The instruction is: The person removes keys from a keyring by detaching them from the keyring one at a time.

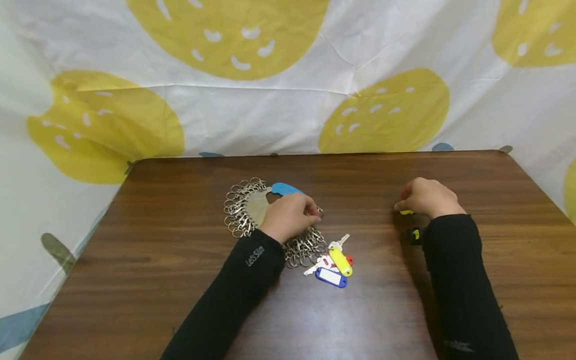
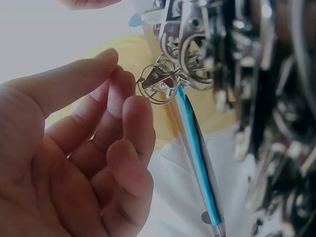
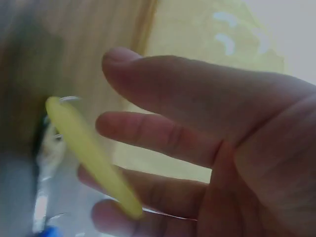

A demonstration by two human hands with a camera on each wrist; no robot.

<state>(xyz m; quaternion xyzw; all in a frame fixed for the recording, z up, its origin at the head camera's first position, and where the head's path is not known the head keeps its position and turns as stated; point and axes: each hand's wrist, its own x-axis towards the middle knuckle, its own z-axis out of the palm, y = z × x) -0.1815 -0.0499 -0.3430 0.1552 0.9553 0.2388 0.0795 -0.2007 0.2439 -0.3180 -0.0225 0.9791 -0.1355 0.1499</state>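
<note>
Although the left hand, mid-frame, has thumb and forefinger together beside a metal key ring, one cannot tell whether they pinch it. The right hand, at frame right, has thumb and fingers apart by a yellow key tag. A blue-handled key-ring holder lies centre-left, tagged keys lower centre.

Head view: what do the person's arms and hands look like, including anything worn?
Both arms wear black sleeves reaching the wrists. The left sleeve has pale lettering reading "Let's Slim" near its cuff; the right sleeve has a pale marking, too blurred to read. The left hand and right hand are bare, without gloves.
</note>
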